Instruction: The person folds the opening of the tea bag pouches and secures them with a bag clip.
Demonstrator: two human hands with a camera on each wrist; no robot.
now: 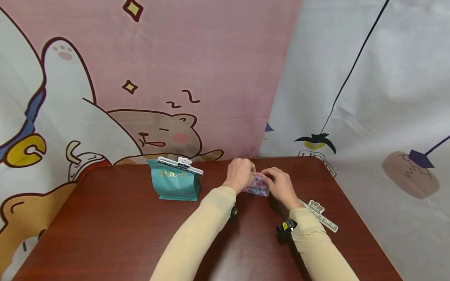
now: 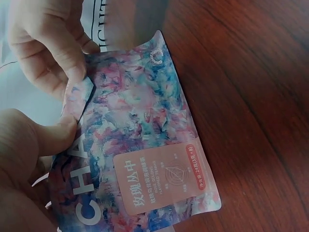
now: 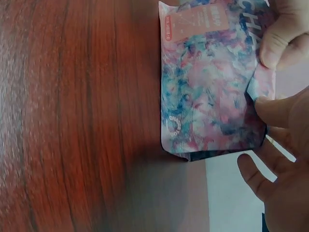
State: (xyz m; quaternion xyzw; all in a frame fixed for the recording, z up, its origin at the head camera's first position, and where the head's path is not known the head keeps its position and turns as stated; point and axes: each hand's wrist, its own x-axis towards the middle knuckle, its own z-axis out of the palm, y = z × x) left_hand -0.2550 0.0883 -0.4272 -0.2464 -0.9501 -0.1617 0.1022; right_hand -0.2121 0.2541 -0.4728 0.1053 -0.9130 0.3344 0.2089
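A tea pouch [image 1: 258, 186] with a mottled pink and blue print stands between my two hands over the table. Large letters "CHA" and a pink label show on its face in the left wrist view. My left hand [image 1: 240, 174] pinches the top edge, its thumb [image 2: 55, 135] on the printed side. At the other end of that edge, my right hand [image 1: 282, 188] pinches a small folded-over corner [image 2: 79, 96] with thumb and fingers. The right hand's thumb [image 3: 275, 111] presses on the fold in the right wrist view. The pouch's back is mostly hidden.
A teal bag [image 1: 175, 185] stands to the left, a long white sealing clip [image 1: 180, 166] across its top. A second long clip [image 1: 325, 220] lies by the right sleeve, partly covered by it. A printed cloth [image 1: 211, 70] hangs behind the brown table [image 1: 116, 234].
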